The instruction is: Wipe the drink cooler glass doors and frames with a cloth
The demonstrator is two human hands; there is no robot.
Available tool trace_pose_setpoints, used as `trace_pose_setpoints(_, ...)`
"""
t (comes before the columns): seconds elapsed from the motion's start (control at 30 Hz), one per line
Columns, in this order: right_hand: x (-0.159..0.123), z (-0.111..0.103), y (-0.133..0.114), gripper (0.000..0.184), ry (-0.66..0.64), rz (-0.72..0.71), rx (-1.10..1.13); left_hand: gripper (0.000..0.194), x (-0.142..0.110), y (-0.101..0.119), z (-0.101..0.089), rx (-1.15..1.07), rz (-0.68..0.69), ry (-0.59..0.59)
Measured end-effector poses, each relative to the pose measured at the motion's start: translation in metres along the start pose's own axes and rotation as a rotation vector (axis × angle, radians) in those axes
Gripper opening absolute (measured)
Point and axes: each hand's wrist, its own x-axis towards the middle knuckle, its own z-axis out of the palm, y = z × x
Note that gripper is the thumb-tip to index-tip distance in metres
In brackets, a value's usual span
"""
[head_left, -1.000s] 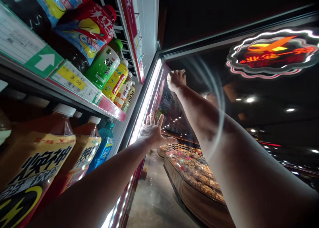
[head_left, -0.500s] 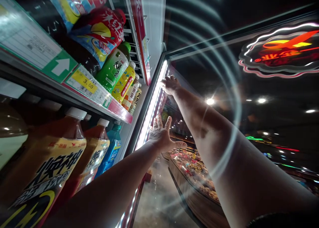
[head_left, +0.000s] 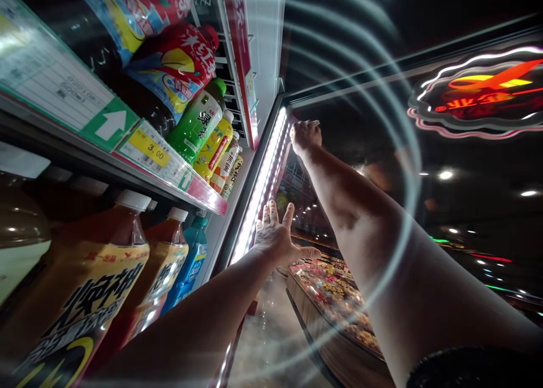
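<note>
My left hand (head_left: 278,238) is open, its fingers spread flat against the glass door (head_left: 360,218) of a drinks fridge, close to the lit door edge (head_left: 259,187). Higher up, my right hand (head_left: 305,136) is closed into a fist and pressed on the same glass near its top corner. What the fist holds is hidden. Curved wet smears (head_left: 407,150) arc across the glass around my right arm.
Fridge shelves on the left carry large bottles: orange ones (head_left: 114,252) below, red (head_left: 178,65), green (head_left: 197,119) and yellow ones above. A price strip (head_left: 148,147) reads 3.00. Through the glass show a food counter (head_left: 335,303), a shop floor and a red neon sign (head_left: 483,91).
My right fist swept left to the lit door edge, then back right and up a little. The arc smears on the glass have spread. My left hand stayed flat on the glass.
</note>
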Motion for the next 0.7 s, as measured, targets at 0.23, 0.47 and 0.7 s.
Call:
trace_pose_setpoints(0.23, -0.003, -0.018, 0.026, 0.040, -0.017, 0.015, -0.021, 0.133, 0.001, -0.001, 0.000, -0.006, -0.003, -0.006)
trace_pose_setpoints(0.47, -0.014, -0.035, 0.036, 0.041, -0.034, 0.091, -0.115, 0.133, -0.002, 0.001, -0.004, -0.018, -0.011, -0.025)
trace_pose_setpoints(0.7, -0.029, -0.048, 0.050, 0.037, -0.002, 0.087, -0.128, 0.136, 0.000, 0.000, -0.002, -0.014, -0.009, -0.016)
